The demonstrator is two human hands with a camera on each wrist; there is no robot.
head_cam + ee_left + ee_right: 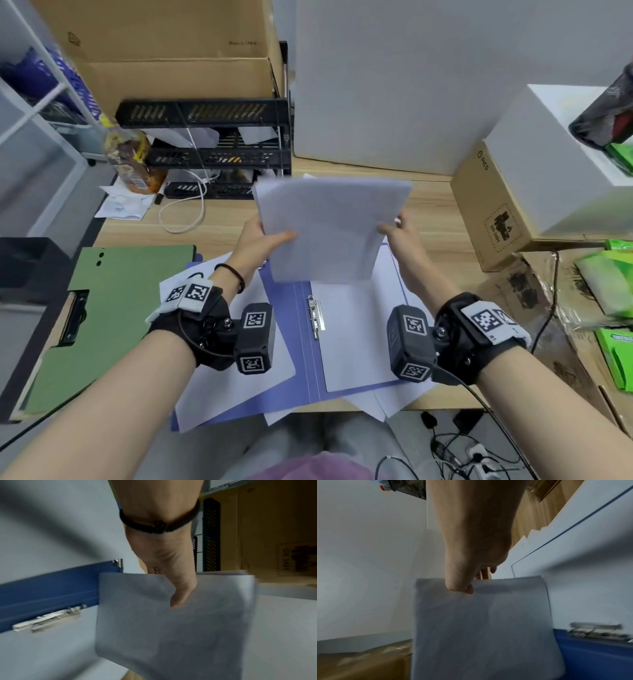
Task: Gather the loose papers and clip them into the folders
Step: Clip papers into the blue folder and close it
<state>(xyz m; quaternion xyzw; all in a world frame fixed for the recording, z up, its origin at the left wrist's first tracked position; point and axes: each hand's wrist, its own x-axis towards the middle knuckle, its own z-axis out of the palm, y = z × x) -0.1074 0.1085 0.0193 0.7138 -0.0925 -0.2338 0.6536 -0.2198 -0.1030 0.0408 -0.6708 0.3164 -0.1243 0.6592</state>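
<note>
Both hands hold a stack of white papers (329, 226) upright above the desk. My left hand (263, 236) pinches its left edge, thumb on the near face (180, 595). My right hand (397, 229) pinches the right edge, thumb bent on the sheet (462, 586). Under the stack lies an open blue folder (301, 373) with a metal clip (315, 317) by its spine and a white sheet in its right half. More loose sheets (219, 387) lie spread across and under the folder. A green clipboard folder (113, 308) lies to the left.
A black tiered paper tray (219, 150) and a bottle (128, 161) stand at the back left, with a white cable (191, 212). Cardboard and white boxes (513, 192) crowd the right. A large white box (394, 78) stands behind. Bare wooden desk (219, 222) shows left of the stack.
</note>
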